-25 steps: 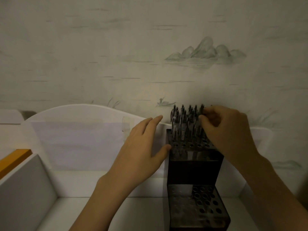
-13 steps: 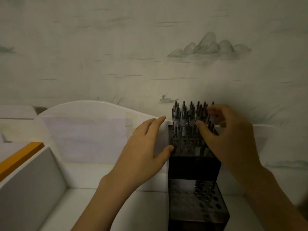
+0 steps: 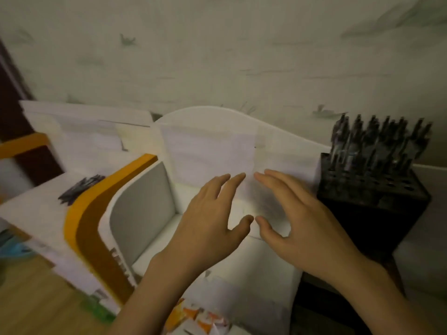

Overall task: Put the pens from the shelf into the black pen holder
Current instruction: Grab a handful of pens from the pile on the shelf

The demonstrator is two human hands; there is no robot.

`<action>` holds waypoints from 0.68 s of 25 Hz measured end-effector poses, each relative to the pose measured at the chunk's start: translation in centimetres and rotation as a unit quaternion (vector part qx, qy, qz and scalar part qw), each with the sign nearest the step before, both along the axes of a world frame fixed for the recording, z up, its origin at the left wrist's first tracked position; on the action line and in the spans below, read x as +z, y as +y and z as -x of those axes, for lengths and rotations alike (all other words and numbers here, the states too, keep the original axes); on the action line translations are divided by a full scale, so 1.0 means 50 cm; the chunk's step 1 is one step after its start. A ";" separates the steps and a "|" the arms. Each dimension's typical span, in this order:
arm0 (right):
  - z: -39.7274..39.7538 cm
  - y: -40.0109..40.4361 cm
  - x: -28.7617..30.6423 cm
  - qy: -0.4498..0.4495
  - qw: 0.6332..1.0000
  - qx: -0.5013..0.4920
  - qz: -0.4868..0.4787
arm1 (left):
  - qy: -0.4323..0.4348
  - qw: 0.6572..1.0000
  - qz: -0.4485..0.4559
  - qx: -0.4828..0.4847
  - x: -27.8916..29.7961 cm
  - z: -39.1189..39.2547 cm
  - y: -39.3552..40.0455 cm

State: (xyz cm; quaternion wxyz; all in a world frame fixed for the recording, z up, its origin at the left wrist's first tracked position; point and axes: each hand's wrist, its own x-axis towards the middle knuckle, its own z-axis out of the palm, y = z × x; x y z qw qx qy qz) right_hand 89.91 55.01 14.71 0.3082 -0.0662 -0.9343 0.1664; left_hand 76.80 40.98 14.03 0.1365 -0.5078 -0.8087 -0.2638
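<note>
While both hands, left [image 3: 212, 228] & right [image 3: 300, 228], hover open-gripped, black pen holder [image 3: 372, 201] bristles w/ dark pens [image 3: 377, 141].

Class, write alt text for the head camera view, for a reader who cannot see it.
Two empty, open hands, left hand and right hand, hover over a white shelf compartment. A black pen holder full of pens stands to the right; a small pile of loose pens lies on the shelf at far left.

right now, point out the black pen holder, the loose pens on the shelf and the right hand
black pen holder [image 3: 370, 209], head view, front wall below the holes
loose pens [image 3: 81, 188], head view, middle of the pile
right hand [image 3: 307, 221], head view, back of the hand
</note>
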 end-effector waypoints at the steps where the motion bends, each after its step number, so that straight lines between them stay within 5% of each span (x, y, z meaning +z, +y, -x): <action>1: 0.019 -0.016 -0.007 -0.018 1.000 0.001 0.000 | 0.001 1.000 0.008 0.023 -0.004 0.007 -0.028; 8: 0.169 -0.173 -0.038 -0.094 0.995 0.011 -0.017 | -0.010 0.994 0.012 0.108 -0.009 0.083 -0.234; 17: 0.432 -0.511 -0.044 -0.077 0.996 0.045 -0.019 | -0.014 0.987 0.005 0.161 -0.034 0.316 -0.608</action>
